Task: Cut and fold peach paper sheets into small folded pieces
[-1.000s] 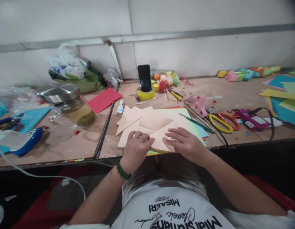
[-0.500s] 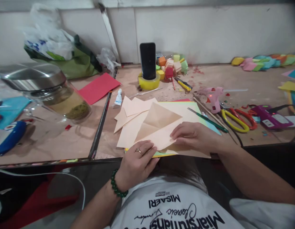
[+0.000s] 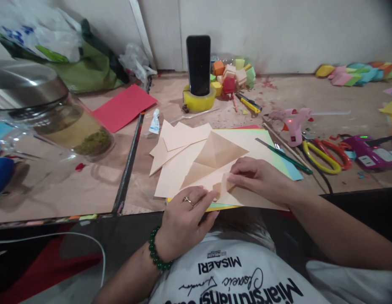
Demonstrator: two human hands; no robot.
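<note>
A peach folded paper (image 3: 214, 162) lies on a stack of coloured sheets (image 3: 271, 147) at the table's near edge. My left hand (image 3: 186, 217), with a ring and a green bead bracelet, pinches the paper's near corner from below. My right hand (image 3: 262, 179) pinches a small flap of the same paper and turns it up. The two hands' fingertips almost meet at the flap. More peach folded pieces (image 3: 173, 141) lie just left of it.
A phone (image 3: 198, 63) stands in a yellow tape roll (image 3: 198, 101). Small paper cubes (image 3: 233, 76) sit behind. A pink glue gun (image 3: 292, 124), yellow and orange scissors (image 3: 325, 154), a purple device (image 3: 369, 152), a red sheet (image 3: 123, 107) and a lidded glass jar (image 3: 56, 114) surround the work.
The view has tilted down and closer. My right hand has lifted a small flap at the paper's near corner, and my left hand has shifted right to meet it.
</note>
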